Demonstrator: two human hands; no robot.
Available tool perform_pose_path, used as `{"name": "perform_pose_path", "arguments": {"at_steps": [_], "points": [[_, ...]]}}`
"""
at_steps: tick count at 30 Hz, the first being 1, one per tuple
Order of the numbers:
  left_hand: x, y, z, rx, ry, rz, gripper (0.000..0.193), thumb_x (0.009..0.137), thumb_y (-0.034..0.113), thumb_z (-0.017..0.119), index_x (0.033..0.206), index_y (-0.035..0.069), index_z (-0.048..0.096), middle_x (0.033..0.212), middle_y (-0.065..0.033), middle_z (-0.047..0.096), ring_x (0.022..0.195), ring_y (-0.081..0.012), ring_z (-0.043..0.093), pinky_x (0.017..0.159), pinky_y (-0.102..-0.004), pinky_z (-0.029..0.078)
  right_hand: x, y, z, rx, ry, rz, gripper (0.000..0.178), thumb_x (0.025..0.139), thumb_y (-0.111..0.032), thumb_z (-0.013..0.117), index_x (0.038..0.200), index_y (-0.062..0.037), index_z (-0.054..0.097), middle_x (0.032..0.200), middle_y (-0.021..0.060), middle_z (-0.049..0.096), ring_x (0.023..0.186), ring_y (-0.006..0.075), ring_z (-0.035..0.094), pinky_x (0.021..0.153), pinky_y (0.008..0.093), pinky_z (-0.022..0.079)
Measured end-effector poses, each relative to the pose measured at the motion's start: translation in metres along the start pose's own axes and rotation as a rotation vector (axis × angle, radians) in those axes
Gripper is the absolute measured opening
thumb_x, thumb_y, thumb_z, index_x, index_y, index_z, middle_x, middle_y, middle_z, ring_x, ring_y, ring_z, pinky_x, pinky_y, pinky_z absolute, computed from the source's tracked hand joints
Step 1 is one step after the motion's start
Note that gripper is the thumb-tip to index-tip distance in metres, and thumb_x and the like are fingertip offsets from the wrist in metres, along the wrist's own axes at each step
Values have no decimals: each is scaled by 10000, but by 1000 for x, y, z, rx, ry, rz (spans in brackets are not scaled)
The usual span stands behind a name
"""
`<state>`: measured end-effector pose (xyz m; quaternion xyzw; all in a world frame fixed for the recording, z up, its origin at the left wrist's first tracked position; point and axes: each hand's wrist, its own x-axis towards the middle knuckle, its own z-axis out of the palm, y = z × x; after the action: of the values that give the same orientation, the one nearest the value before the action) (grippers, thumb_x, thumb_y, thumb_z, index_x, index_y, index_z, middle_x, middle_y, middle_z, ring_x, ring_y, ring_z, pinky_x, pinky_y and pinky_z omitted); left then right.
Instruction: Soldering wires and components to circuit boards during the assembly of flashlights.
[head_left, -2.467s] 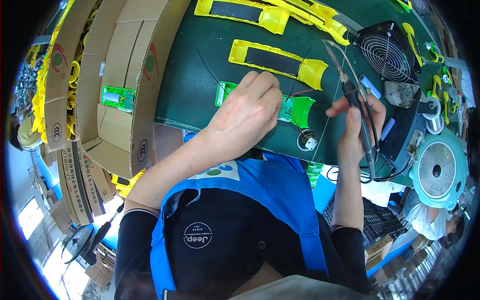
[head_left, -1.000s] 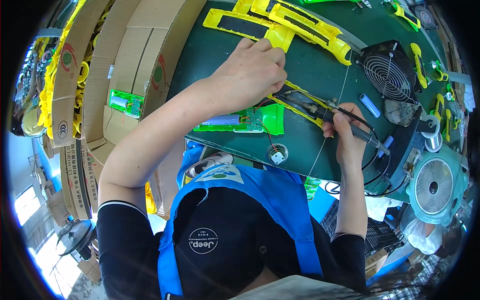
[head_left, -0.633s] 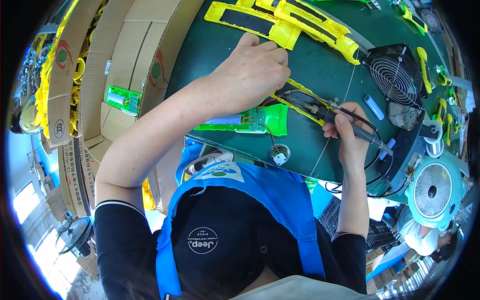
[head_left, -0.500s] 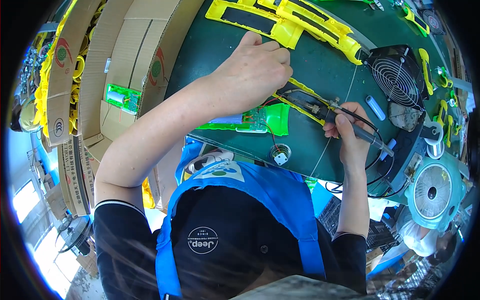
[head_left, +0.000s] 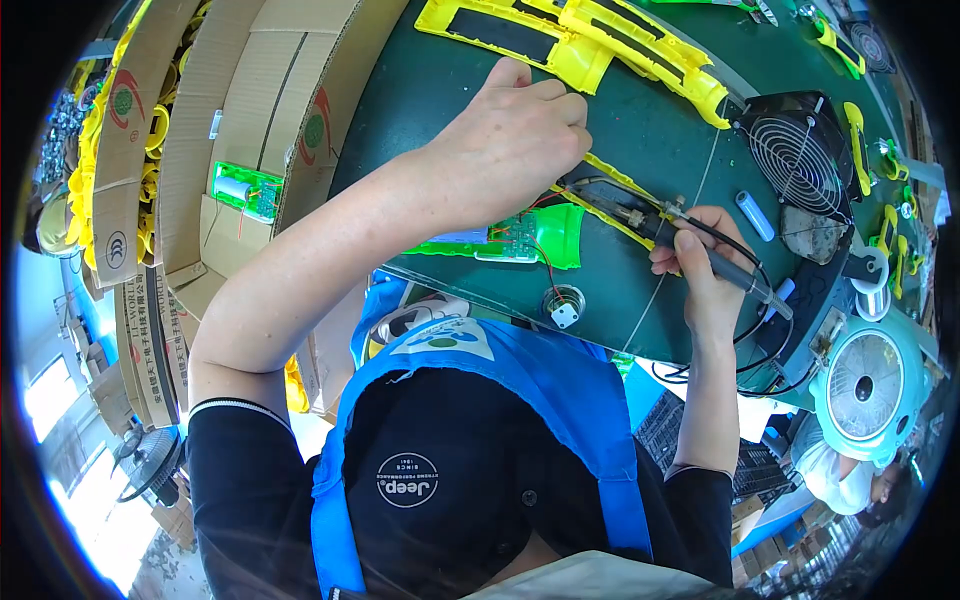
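My right hand (head_left: 708,255) grips a soldering iron (head_left: 738,274) with a dark handle, its metal front end pointing left toward my left hand. Beneath the iron lies a yellow plastic housing half (head_left: 607,219). Closed in a pinch, my left hand (head_left: 520,140) is at that housing's left end; its fingertips and anything in them are hidden. Below my left wrist rests a green housing half (head_left: 565,237) holding a circuit board (head_left: 516,238) and a cylindrical cell, partly covered by my forearm. Red wires run from the board to a small round metal part (head_left: 564,308) with a white piece.
Several yellow housings (head_left: 575,62) lie at the back of the green table (head_left: 400,115). A black fan (head_left: 797,150), a blue cell (head_left: 754,216) and a solder spool (head_left: 873,300) stand at right. On the left is a cardboard box (head_left: 262,90) with a green housing (head_left: 228,185).
Both hands keep nearly the same place and grip. The whole scene has shifted very slightly in the view.
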<state>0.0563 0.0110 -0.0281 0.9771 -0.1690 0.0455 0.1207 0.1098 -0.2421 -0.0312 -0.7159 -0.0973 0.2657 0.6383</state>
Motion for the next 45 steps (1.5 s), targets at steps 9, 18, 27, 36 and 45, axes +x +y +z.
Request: {"name": "perform_pose_path", "arguments": {"at_steps": [9,18,27,36,45], "points": [[2,2,-2,7,-24,-6,18,812,89,640,826,81,633,895,-44,555,929,-181,553,933,-396,347,-18,28,-14,188,215,-247,357,899,-271,651,1052,19,511,802,149,670,699,191,651,737,313,508],[4,4,-8,-39,-69,-26,32,841,103,629,818,81,630,919,-43,555,950,-188,555,951,-400,330,-20,45,-6,158,277,-385,317,931,-274,603,1050,0,495,799,132,641,695,183,607,682,282,477],[-14,4,-23,-398,158,-130,125,781,83,706,904,96,692,951,-68,558,972,-220,543,866,-373,386,-19,46,-8,157,250,-431,282,934,-239,600,1055,-2,508,802,123,643,695,162,589,666,261,443],[-31,59,-5,-200,301,-75,180,702,51,728,820,112,607,976,-27,585,1069,-238,530,938,-415,347,-8,45,-3,165,400,-568,254,952,-197,583,1109,-22,489,1050,142,621,917,177,633,902,307,444],[-10,79,23,-77,343,-84,200,682,77,724,856,113,633,803,-23,596,857,-214,582,821,-376,416,-14,42,31,414,217,-453,275,975,-249,548,1120,-31,466,1005,127,609,937,172,581,917,327,429]]}}
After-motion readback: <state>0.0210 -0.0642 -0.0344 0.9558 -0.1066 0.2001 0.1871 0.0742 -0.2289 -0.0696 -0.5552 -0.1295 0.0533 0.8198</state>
